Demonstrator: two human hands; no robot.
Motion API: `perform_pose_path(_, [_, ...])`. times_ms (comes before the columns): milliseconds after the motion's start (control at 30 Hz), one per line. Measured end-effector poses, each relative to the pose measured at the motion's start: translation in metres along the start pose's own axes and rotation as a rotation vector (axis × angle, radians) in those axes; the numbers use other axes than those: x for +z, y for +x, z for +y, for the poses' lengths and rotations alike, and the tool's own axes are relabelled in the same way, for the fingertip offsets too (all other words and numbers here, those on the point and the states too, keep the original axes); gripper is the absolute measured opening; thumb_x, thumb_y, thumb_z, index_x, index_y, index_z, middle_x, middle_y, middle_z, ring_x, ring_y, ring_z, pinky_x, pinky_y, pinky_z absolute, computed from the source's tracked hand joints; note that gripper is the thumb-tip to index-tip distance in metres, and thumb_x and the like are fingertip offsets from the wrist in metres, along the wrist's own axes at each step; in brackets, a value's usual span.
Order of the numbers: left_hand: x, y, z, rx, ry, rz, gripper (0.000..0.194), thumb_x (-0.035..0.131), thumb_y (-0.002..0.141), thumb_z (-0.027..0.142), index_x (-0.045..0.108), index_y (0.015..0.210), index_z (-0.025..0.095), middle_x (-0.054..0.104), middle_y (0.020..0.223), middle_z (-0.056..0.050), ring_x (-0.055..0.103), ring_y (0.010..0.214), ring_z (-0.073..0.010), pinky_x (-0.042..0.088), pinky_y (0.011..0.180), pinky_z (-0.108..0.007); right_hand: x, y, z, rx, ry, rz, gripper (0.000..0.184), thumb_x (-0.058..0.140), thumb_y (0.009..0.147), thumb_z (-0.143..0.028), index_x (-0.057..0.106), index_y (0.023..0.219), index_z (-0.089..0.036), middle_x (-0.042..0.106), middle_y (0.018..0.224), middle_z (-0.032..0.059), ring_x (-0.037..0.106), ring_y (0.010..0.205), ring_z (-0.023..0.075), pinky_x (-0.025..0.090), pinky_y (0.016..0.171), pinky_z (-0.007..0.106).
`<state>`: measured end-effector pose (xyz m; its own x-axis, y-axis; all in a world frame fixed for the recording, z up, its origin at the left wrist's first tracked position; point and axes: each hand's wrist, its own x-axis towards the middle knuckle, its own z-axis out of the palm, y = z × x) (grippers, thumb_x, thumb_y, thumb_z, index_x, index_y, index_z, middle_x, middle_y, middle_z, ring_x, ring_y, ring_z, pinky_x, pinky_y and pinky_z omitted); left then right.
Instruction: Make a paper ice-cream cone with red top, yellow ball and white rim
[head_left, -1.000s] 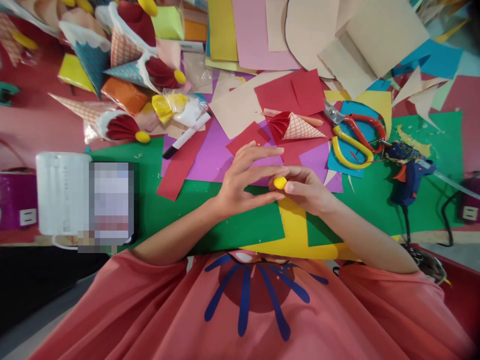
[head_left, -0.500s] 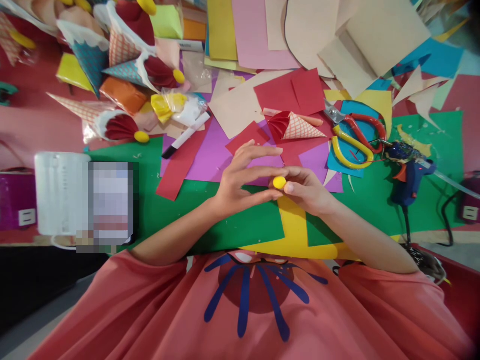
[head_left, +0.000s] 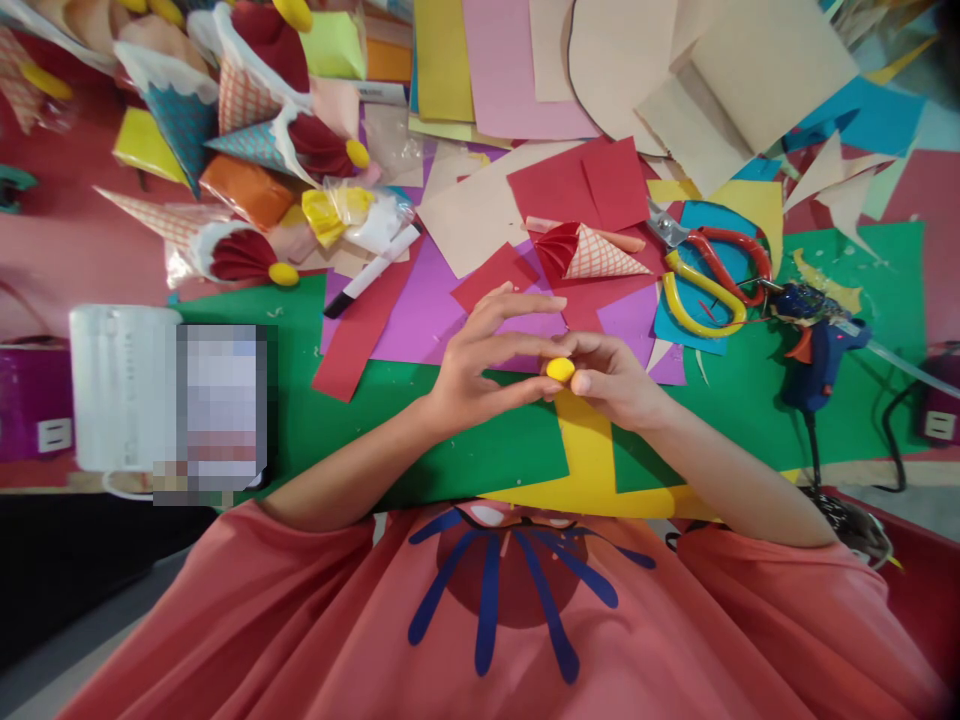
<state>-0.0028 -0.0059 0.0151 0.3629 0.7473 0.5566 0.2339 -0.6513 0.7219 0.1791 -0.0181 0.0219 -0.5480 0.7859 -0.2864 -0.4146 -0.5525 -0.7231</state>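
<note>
A small yellow clay ball [head_left: 560,370] sits between the fingertips of both hands, above the green sheet. My left hand [head_left: 472,365] pinches its left side with thumb and forefinger, while the other fingers arch above. On the ball's right side, my right hand [head_left: 619,380] grips it with thumb and curled fingers. Beyond the hands lies a paper cone [head_left: 604,252] in red-checked white with a pleated red top. Finished-looking cones with yellow balls at their ends, such as one red-topped cone [head_left: 236,250], lie at the upper left.
Scissors [head_left: 712,265] and a blue glue gun [head_left: 821,350] lie to the right. A black-and-white marker [head_left: 373,270] rests on purple paper. A phone [head_left: 225,400] stands beside a white box [head_left: 124,385] at left. Coloured paper sheets [head_left: 517,70] cover the back.
The yellow ball has turned slightly and shifted a little down between the fingertips. My left thumb and forefinger have closed in slightly on it. Everything else stays put.
</note>
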Motion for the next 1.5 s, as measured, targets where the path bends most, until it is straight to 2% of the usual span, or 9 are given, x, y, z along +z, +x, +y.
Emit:
perform_pose_path(200, [0.0012,-0.0024,-0.0016,-0.08,-0.108,0.005,0.023,0.066,0.087,0.046,0.069,0.099,0.028,0.066,0.126,-0.004,0.063,0.12,-0.0199,0.051,0.109,-0.041,0.0,-0.0003,-0.0003,0.043,0.048,-0.096,0.028,0.076,0.078,-0.048,0.077,0.086,-0.021,0.074,0.08,0.0002,0.068,0.072,0.0081,0.053,0.067,0.019])
perform_pose_path(400, [0.0012,-0.0021,-0.0024,-0.022,-0.08,-0.031,0.035,0.07,0.082,0.049,0.067,0.108,0.027,0.065,0.127,-0.007,0.063,0.121,-0.0224,0.049,0.111,-0.045,0.002,-0.0013,-0.0025,0.07,0.062,-0.055,0.021,0.083,0.071,-0.04,0.078,0.083,-0.023,0.074,0.079,-0.0027,0.065,0.069,0.0059,0.053,0.07,0.019])
perform_pose_path(500, [0.0009,-0.0011,-0.0014,0.002,-0.038,-0.029,0.027,0.067,0.085,0.048,0.069,0.102,0.026,0.066,0.125,-0.006,0.065,0.118,-0.0218,0.049,0.11,-0.047,0.0018,-0.0012,-0.0012,0.086,0.059,-0.037,0.026,0.084,0.068,-0.042,0.075,0.08,-0.021,0.072,0.076,-0.0024,0.064,0.068,0.007,0.053,0.068,0.02])
perform_pose_path(633, [0.0007,-0.0013,-0.001,-0.002,-0.007,-0.025,0.023,0.065,0.086,0.048,0.069,0.099,0.029,0.067,0.125,-0.005,0.064,0.117,-0.0214,0.049,0.109,-0.048,0.0018,-0.0006,0.0,0.093,0.046,-0.082,0.031,0.08,0.071,-0.049,0.075,0.079,-0.019,0.07,0.076,-0.0008,0.064,0.07,0.0079,0.051,0.065,0.019])
perform_pose_path(767, [0.0002,-0.0018,-0.0017,0.003,0.032,-0.053,0.035,0.066,0.083,0.054,0.066,0.106,0.028,0.067,0.125,-0.007,0.065,0.117,-0.0217,0.049,0.11,-0.047,0.002,-0.0005,-0.0003,0.087,0.017,-0.057,0.027,0.082,0.071,-0.045,0.077,0.08,-0.02,0.069,0.073,-0.0024,0.062,0.068,0.0064,0.05,0.067,0.019])
perform_pose_path(933, [0.0012,-0.0007,-0.0014,0.041,-0.029,-0.021,0.025,0.068,0.085,0.042,0.069,0.104,0.026,0.067,0.124,-0.006,0.066,0.115,-0.0193,0.047,0.112,-0.044,0.0021,-0.0001,0.0012,0.112,0.036,-0.041,0.036,0.082,0.067,-0.051,0.076,0.083,-0.019,0.073,0.081,0.0011,0.064,0.072,0.0094,0.051,0.066,0.022])
perform_pose_path(1133, [0.0019,-0.0003,0.0003,-0.006,-0.012,-0.024,0.035,0.067,0.084,0.049,0.066,0.107,0.023,0.068,0.121,-0.011,0.065,0.116,-0.0217,0.049,0.109,-0.045,0.0019,0.0006,0.0004,0.06,0.017,-0.018,0.024,0.085,0.067,-0.04,0.077,0.078,-0.021,0.073,0.077,-0.0014,0.065,0.072,0.0081,0.052,0.069,0.021])
perform_pose_path(1300, [0.0,-0.0012,0.0005,-0.033,0.049,-0.049,0.026,0.058,0.09,0.051,0.067,0.098,0.028,0.069,0.122,-0.007,0.066,0.116,-0.0207,0.053,0.104,-0.047,0.001,0.0006,0.0004,0.128,0.049,-0.061,0.031,0.085,0.066,-0.044,0.077,0.085,-0.02,0.074,0.082,0.0012,0.065,0.071,0.009,0.052,0.069,0.022])
perform_pose_path(1500, [0.0011,-0.0014,-0.0003,-0.041,0.027,-0.043,0.032,0.063,0.086,0.052,0.067,0.105,0.027,0.068,0.123,-0.007,0.066,0.116,-0.0223,0.05,0.108,-0.048,0.0028,0.0016,0.0,0.123,0.031,-0.057,0.029,0.082,0.07,-0.047,0.077,0.083,-0.021,0.073,0.081,-0.0003,0.065,0.072,0.0084,0.053,0.069,0.021])
